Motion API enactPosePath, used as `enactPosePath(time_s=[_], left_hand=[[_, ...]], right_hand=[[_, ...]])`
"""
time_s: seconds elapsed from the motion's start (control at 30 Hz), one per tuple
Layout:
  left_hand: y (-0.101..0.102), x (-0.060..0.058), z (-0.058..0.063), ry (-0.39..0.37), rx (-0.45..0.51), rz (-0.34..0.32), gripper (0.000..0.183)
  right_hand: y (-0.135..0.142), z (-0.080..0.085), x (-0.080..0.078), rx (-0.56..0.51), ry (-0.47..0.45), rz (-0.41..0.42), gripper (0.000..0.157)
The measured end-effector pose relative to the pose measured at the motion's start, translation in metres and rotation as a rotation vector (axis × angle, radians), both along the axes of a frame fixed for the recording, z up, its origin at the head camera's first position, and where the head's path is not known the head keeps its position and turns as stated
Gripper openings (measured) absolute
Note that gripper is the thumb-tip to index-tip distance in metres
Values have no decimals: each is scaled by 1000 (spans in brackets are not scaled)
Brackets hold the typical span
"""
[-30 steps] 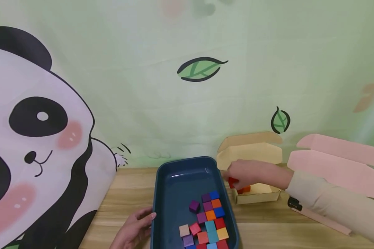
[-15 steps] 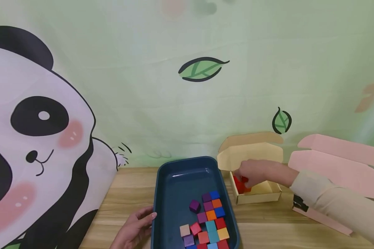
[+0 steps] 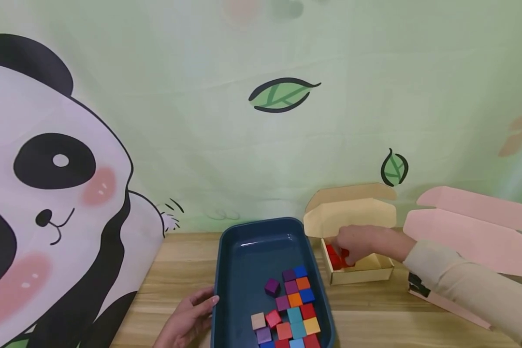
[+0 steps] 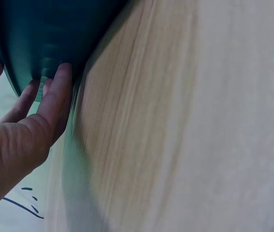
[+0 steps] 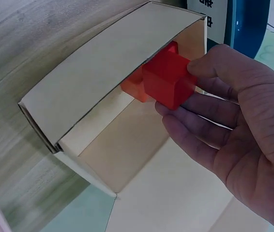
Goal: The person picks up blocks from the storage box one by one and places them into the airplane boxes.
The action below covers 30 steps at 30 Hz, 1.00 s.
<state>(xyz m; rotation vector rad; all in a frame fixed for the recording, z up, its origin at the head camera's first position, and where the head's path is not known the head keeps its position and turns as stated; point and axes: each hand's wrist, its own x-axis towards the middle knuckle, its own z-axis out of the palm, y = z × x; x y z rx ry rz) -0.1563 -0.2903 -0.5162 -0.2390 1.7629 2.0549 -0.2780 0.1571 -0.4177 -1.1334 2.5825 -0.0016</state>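
Note:
My right hand (image 3: 358, 244) reaches into an open cream cardboard box (image 3: 361, 277). In the right wrist view, the thumb and fingers of that hand (image 5: 253, 116) pinch a red cube (image 5: 168, 79). Behind it, an orange-red cube (image 5: 134, 87) sits inside the box. The head view shows red cubes (image 3: 333, 257) at the box's left end, partly covered by the hand. My left hand (image 3: 189, 314) is at the left side of a dark blue tray (image 3: 248, 256). In the left wrist view its fingers (image 4: 57, 92) lie against the tray's outer wall.
Several coloured cubes (image 3: 296, 316) lie in the tray's right and near part, with one purple cube (image 3: 272, 287) slightly apart. A pink box (image 3: 461, 237) with its lid raised stands at the right, partly behind the sleeve (image 3: 456, 275). A panda-printed cloth (image 3: 191, 145) hangs behind the table.
My right hand has moved right, from above the cream box's left edge to inside the box. The left hand and the tray stay in place.

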Motion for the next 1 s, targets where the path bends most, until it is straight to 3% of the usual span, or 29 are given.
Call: enactPosePath(time_s=[0.87,1.0], left_hand=[[-2,0,-3,6,-8,11,71],[-3,-1,-3,3,1,6,72]], right_hand=[[-10,-9,-7,-38,-100,74,16],[-10,-9,-10,-33,-160,27,17]])
